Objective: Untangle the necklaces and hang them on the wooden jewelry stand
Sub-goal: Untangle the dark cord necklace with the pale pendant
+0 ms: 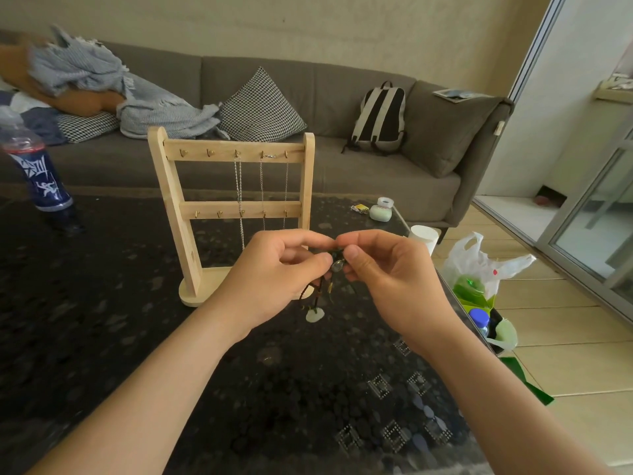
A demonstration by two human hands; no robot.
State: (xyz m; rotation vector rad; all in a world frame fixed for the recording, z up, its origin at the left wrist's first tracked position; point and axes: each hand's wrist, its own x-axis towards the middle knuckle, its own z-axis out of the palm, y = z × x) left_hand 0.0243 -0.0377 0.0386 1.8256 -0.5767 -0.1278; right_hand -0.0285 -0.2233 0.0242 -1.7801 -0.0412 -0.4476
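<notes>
A wooden jewelry stand (pixel 171 186) with two hook rails stands on the dark glass table (pixel 102 320). Three thin chain necklaces (pixel 239 186) hang from the right-hand hooks of its top rail. In front of the stand, my left hand (pixel 274 272) and my right hand (pixel 387 272) meet fingertip to fingertip and pinch a tangled dark cord necklace (pixel 335 265) with a small round metal pendant. Below my left hand its brown cord loops down to a pale green pendant (pixel 315 315) that hangs just above the table.
A blue-labelled plastic bottle (pixel 41 173) stands at the far left of the table. A white cup (pixel 424 236), a small pale case (pixel 380 212) and a tape roll sit near the table's right edge. A white bag (pixel 479 265) with bottles lies on the floor to the right. A grey sofa stands behind.
</notes>
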